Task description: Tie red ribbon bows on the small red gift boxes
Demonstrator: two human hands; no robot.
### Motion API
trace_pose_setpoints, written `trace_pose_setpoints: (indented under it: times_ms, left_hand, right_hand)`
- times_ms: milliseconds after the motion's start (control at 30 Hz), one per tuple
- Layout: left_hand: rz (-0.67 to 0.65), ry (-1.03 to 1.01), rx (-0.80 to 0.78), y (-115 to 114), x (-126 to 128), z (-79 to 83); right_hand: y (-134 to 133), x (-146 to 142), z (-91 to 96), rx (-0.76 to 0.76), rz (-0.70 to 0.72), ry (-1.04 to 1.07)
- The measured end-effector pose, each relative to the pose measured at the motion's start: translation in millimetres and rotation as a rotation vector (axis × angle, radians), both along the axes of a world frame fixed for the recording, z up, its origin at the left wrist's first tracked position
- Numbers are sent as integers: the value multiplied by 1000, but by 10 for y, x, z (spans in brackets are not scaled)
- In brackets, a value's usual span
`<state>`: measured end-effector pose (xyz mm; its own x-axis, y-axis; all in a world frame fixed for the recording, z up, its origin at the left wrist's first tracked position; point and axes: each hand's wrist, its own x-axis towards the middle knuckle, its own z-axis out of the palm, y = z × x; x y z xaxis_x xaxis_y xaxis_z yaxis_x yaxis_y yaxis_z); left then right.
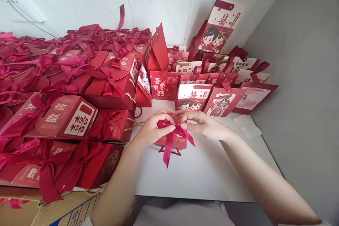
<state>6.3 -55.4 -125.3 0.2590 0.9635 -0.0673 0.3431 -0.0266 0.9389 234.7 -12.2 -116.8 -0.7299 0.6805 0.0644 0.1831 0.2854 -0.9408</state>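
A small red gift box (174, 144) with pale printing sits on the white table in front of me, a dark red cord handle showing at its near side. Across its top runs a crimson satin ribbon (167, 150) tied in a bow, one tail hanging toward me and a shorter one to the right. My left hand (156, 127) pinches the bow's left loop between thumb and fingers. On the other side, my right hand (201, 125) has thumb and fingers curled together at the bow's right loop. Its fingertips partly hide what they grip.
Stacked red gift boxes (63, 116) with ribbon bows fill the left side. Several printed gift bags (194, 99) stand behind my hands, against the wall. White paper (247, 126) lies at the table's (212, 173) right edge. A cardboard box (66, 206) is at the lower left.
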Motion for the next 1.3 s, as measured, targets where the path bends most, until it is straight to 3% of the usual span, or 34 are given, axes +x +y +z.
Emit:
trace_pose_setpoints:
  times_ms: [133,300,400,600,900,1133,1300]
  left_hand:
    - [3,-24,28,0,-16,-19]
    - [3,-14,36,2,-30,-10]
    - [-27,-5,14,8,-36,2]
    - [-61,11,-13,26,-36,18]
    - [-77,22,-33,29,-11,58]
    - [-65,30,-71,27,-18,25]
    - [-54,20,-52,13,5,24]
  right_hand:
    - [121,-45,82,-7,114,-58]
    - [168,-25,92,89,183,-88]
    - [191,-1,64,31,216,-66]
    - [306,-56,16,-64,166,-49]
    - [439,-158,-99,69,214,11]
    - [279,-162,-262,23,50,95]
    - [91,-164,-399,-59,-206,250]
